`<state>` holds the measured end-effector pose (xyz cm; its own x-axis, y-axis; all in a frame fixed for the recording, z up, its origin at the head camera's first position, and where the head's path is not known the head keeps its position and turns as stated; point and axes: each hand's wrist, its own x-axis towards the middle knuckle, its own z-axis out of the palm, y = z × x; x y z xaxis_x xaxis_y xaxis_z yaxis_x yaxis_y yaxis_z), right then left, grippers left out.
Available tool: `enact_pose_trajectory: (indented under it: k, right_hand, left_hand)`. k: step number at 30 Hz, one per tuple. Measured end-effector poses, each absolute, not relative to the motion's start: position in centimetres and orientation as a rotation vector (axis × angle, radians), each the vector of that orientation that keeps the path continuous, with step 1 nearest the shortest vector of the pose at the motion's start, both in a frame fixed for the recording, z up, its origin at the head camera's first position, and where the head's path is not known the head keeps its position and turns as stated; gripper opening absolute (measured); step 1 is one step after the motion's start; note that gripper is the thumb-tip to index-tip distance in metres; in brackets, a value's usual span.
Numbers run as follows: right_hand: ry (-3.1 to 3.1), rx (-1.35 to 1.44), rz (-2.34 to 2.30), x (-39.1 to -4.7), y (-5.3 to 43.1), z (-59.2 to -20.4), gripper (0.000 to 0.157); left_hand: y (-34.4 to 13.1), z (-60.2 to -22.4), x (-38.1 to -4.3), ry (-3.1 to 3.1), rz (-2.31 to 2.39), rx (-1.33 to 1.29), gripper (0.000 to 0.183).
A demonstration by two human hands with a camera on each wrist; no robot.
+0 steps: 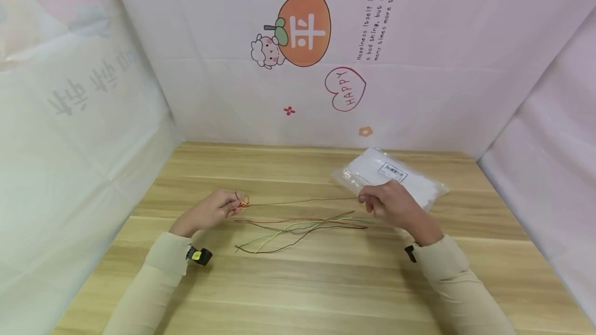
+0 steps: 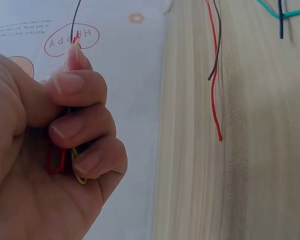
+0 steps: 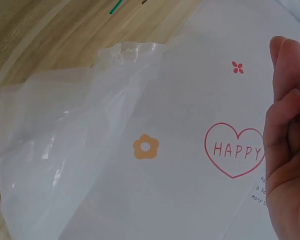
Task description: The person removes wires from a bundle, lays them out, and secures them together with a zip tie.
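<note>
My left hand (image 1: 209, 212) pinches a small looped bundle of red and yellow cords (image 1: 243, 202) between thumb and fingers. In the left wrist view, a red loop (image 2: 55, 167) and a yellow loop (image 2: 81, 179) show inside the curled fingers. A thin dark cord (image 1: 302, 201) runs from that bundle, stretched nearly straight above the table, to my right hand (image 1: 393, 204), which pinches its other end. In the right wrist view the right hand is partly cut off at the edge. Below the stretched cord, several loose cords (image 1: 298, 230) in red, green, yellow and dark colours lie crossed.
A clear plastic bag (image 1: 421, 190) with white contents and a barcode label lies at the back right, behind the right hand. The wooden table (image 1: 298, 293) meets printed cloth walls (image 1: 223, 102) at its back and sides.
</note>
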<state>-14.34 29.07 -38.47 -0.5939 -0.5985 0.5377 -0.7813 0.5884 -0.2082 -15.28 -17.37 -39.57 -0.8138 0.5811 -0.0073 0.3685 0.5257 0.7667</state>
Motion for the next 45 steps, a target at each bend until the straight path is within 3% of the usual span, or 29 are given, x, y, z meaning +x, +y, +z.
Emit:
enact_pose_trajectory:
  k: [17, 28, 33, 45]
  right_hand:
    - [-2.502, 1.119, 0.687, -14.6, 29.6, -38.7, 0.032]
    - [-2.589, 1.139, 0.755, -14.9, 30.6, -39.3, 0.026]
    - [-2.665, 1.172, 0.847, -15.1, 31.1, -39.7, 0.014]
    - [-2.551, 1.296, 0.777, -15.4, 31.6, -39.8, 0.016]
  left_hand:
    - [-19.0, -40.0, -14.8, 2.459, 1.164, 0.915, 0.035]
    - [-20.6, -39.9, -14.1, 2.5, 1.066, 1.117, 0.028]
    - [-21.3, -40.1, -13.9, 2.503, 1.063, 1.063, 0.029]
    - [-22.8, -40.9, -13.8, 2.588, 1.11, 0.862, 0.032]
